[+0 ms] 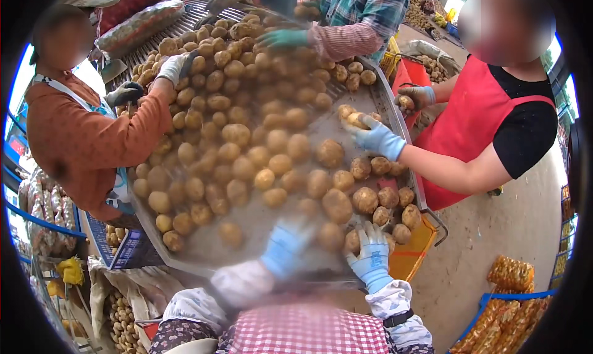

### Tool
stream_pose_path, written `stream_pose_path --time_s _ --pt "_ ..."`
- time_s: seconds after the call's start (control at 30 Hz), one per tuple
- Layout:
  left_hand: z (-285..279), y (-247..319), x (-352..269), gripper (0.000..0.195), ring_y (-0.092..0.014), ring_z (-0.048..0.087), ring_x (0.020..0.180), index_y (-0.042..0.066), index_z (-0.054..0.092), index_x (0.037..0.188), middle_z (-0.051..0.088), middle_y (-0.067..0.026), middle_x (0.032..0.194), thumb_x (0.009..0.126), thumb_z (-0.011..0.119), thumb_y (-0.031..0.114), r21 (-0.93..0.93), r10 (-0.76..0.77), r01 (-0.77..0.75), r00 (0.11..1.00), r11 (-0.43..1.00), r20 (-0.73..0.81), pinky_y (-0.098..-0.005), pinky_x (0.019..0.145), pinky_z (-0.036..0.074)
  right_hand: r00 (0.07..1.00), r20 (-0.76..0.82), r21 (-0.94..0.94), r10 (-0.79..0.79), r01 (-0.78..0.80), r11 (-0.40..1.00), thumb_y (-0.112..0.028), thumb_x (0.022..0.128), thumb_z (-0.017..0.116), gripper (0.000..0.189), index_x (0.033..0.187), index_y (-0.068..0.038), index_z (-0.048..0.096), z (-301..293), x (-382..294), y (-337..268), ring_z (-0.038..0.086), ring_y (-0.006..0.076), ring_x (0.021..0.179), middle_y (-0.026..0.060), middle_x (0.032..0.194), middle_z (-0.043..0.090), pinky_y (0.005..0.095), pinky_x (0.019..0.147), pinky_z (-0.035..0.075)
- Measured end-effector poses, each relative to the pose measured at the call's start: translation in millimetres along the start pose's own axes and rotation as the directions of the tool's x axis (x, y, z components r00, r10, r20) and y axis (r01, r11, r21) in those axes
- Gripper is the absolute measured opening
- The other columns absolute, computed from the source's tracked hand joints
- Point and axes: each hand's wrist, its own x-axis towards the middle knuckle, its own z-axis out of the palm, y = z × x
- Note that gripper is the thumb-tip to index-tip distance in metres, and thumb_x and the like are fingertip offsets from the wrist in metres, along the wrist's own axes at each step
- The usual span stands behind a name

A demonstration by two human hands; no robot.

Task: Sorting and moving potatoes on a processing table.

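Note:
Many potatoes [236, 134] lie on a metal sorting table [199, 256] in front of me, some blurred. My left hand [288, 248], in a light blue glove, is over the bare near part of the table. Motion blur hides its fingers. My right hand [371, 256], gloved the same way, rests at the near right corner. Its fingers lie against a potato [353, 242] and others beside it; whether it grips one is hidden. Near that hand, larger potatoes [365, 200] sit in a loose group along the right rim.
A co-worker's gloved hand [377, 138] holds potatoes at the right rim. Other workers' gloved hands [172, 70] reach in from the left and far side. A blue crate [134, 249] stands below left, and an orange container [412, 252] sits below the right corner.

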Motion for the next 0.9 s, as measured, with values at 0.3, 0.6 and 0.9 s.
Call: stream_pose_path --time_s 0.3,0.6,0.9 --pt "21 -57 7 0.056 -0.038 0.054 0.106 0.010 0.051 0.126 0.051 -0.0204 0.124 0.073 0.065 0.022 0.039 -0.377 0.375 0.924 0.926 0.071 -0.0451 0.091 0.046 0.988 -0.136 0.085 0.078 -0.067 0.994 -0.031 0.068 0.072 0.054 0.112 -0.005 0.057 18 5 -1 0.052 0.0349 0.112 0.0173 0.117 0.057 0.0494 0.097 0.038" --pt "16 -55 45 0.066 -0.036 0.056 0.112 0.009 0.048 0.131 0.053 -0.0206 0.126 0.074 0.065 0.038 0.107 -0.611 0.636 0.660 0.764 0.438 -0.0426 0.093 0.047 0.981 -0.162 0.131 0.105 -0.084 0.988 -0.025 0.068 0.069 0.047 0.109 -0.004 0.059 18 17 -9 0.057 0.0369 0.102 0.0194 0.113 0.061 0.0464 0.093 0.042" --pt "-32 -13 14 0.042 -0.022 0.056 0.106 0.011 0.052 0.126 0.057 -0.0096 0.127 0.097 0.041 0.040 -0.593 -0.391 0.240 0.558 -0.769 0.732 -0.0380 0.088 0.047 0.812 -0.365 0.252 0.456 -0.385 0.888 -0.033 0.077 0.068 0.044 0.108 -0.003 0.060 26 5 43 0.055 0.0370 0.101 0.0191 0.101 0.062 0.0497 0.095 0.039"
